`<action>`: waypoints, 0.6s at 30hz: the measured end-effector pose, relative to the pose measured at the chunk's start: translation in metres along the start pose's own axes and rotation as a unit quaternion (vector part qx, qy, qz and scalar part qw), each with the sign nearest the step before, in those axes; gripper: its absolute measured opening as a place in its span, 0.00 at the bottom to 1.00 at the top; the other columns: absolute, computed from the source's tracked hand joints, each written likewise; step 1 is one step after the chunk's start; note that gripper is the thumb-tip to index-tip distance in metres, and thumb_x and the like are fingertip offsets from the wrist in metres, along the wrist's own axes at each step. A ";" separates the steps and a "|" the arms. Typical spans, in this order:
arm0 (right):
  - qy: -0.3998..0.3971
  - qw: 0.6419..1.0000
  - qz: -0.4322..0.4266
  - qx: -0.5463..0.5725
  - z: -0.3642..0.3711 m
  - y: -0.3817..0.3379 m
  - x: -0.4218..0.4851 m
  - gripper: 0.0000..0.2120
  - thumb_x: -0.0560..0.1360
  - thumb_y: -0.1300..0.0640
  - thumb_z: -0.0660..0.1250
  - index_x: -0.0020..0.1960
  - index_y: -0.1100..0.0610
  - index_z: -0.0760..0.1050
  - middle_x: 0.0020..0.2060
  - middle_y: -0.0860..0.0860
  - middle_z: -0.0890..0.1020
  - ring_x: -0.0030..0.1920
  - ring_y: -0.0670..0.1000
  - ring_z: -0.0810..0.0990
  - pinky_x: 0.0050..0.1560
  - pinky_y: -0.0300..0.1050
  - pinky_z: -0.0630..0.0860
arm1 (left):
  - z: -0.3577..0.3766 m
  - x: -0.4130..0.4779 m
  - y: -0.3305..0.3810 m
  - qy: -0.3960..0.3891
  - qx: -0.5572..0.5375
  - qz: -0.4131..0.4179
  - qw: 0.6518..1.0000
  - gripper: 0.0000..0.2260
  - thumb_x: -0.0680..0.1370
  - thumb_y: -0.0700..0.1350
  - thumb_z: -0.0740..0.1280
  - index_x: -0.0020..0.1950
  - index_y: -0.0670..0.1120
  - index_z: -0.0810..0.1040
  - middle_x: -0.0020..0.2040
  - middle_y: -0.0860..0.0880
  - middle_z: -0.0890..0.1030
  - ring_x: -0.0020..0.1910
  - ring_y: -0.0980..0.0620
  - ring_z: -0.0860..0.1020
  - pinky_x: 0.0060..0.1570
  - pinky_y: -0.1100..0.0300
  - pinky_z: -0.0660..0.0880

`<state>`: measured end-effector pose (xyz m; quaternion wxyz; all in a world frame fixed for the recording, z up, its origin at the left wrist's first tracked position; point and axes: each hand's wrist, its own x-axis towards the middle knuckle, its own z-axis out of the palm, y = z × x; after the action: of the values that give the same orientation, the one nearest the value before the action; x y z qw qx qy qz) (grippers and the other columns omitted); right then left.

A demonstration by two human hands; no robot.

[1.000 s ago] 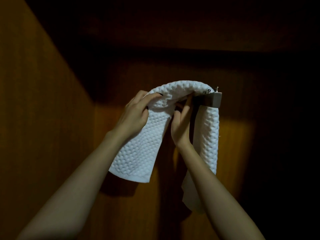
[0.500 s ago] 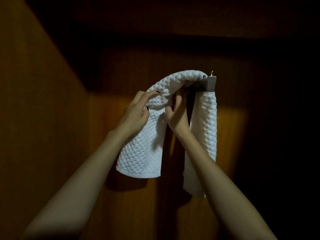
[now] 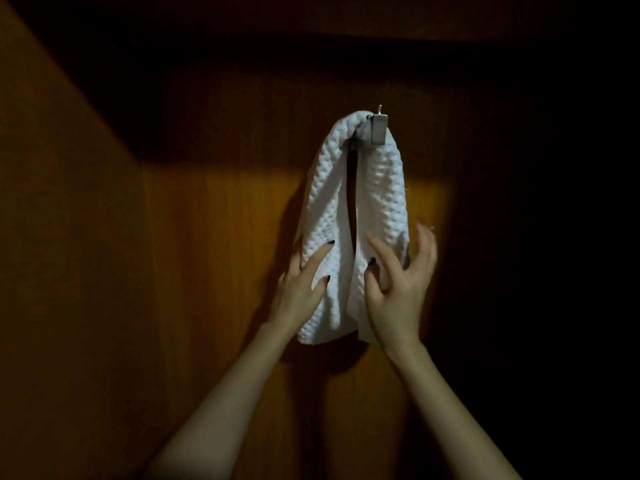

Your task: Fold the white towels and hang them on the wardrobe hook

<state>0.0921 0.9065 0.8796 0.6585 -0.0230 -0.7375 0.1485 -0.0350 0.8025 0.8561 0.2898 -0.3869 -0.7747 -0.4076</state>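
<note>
A white waffle-textured towel [image 3: 329,209] hangs draped over a small metal hook [image 3: 375,133] on the wooden back panel of the wardrobe. Its two halves fall side by side with a dark gap between them. My left hand [image 3: 301,282] lies against the lower left half with straight spread fingers. On the other side, my right hand [image 3: 398,278] is at the lower right half, fingers spread and loosely bent, fingertips touching the cloth. Neither hand grips the towel.
The wooden side wall [image 3: 69,271] of the wardrobe runs along the left. A dark shelf or ceiling [image 3: 311,29] lies above the hook. The right side is in deep shadow.
Both hands let go of the towel's top at the hook and dropped to its lower ends. The towel now hangs straight down in two halves.
</note>
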 end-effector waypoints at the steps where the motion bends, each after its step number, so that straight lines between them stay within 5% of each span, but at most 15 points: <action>1: -0.029 0.999 0.026 -0.036 -0.004 0.010 0.004 0.24 0.75 0.61 0.66 0.69 0.46 0.72 0.76 0.59 0.57 0.76 0.62 0.53 0.75 0.59 0.54 | 0.006 -0.006 0.002 -0.002 -0.009 -0.014 1.000 0.29 0.80 0.45 0.63 0.72 0.70 0.56 0.75 0.43 0.61 0.69 0.38 0.68 0.61 0.45 0.70; 3: -0.119 0.989 0.073 -0.049 -0.006 0.028 0.016 0.28 0.76 0.59 0.68 0.72 0.42 0.67 0.76 0.59 0.55 0.76 0.62 0.56 0.71 0.62 0.62 | 0.013 -0.014 0.005 0.001 -0.033 -0.038 0.999 0.26 0.81 0.41 0.59 0.74 0.63 0.60 0.75 0.41 0.61 0.68 0.39 0.69 0.60 0.41 0.71; 5: -0.162 0.983 0.064 -0.052 -0.003 0.041 0.020 0.30 0.76 0.60 0.67 0.73 0.41 0.65 0.72 0.56 0.62 0.68 0.59 0.69 0.58 0.54 0.76 | 0.011 -0.014 0.009 0.019 -0.054 -0.036 0.998 0.25 0.81 0.38 0.58 0.73 0.62 0.62 0.75 0.41 0.62 0.63 0.38 0.73 0.57 0.40 0.72; 8: -0.174 0.980 0.020 -0.093 0.005 0.054 0.012 0.30 0.74 0.65 0.64 0.72 0.46 0.66 0.59 0.54 0.69 0.52 0.56 0.75 0.39 0.45 0.74 | 0.005 -0.013 0.014 0.069 -0.061 -0.010 0.996 0.26 0.79 0.34 0.59 0.72 0.56 0.67 0.69 0.43 0.69 0.50 0.42 0.77 0.46 0.46 0.77; 14: -0.131 0.975 0.022 -0.176 0.008 0.070 0.008 0.30 0.73 0.69 0.65 0.73 0.52 0.68 0.54 0.60 0.73 0.51 0.61 0.74 0.38 0.54 0.77 | 0.004 -0.026 0.029 0.152 -0.031 0.063 0.986 0.19 0.75 0.28 0.64 0.62 0.42 0.78 0.58 0.37 0.74 0.47 0.42 0.78 0.42 0.49 0.79; 18: -0.132 0.976 0.020 -0.170 0.010 0.060 -0.007 0.28 0.73 0.68 0.64 0.71 0.53 0.71 0.53 0.60 0.75 0.51 0.62 0.75 0.41 0.55 0.78 | 0.012 -0.034 0.040 0.158 -0.006 0.080 0.984 0.18 0.75 0.30 0.66 0.63 0.42 0.78 0.57 0.35 0.75 0.45 0.40 0.79 0.41 0.49 0.79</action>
<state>0.0733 0.9599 0.8568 0.5389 -0.1292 -0.8316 0.0361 0.0149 0.8148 0.8406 0.4379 -0.3798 -0.6832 -0.4440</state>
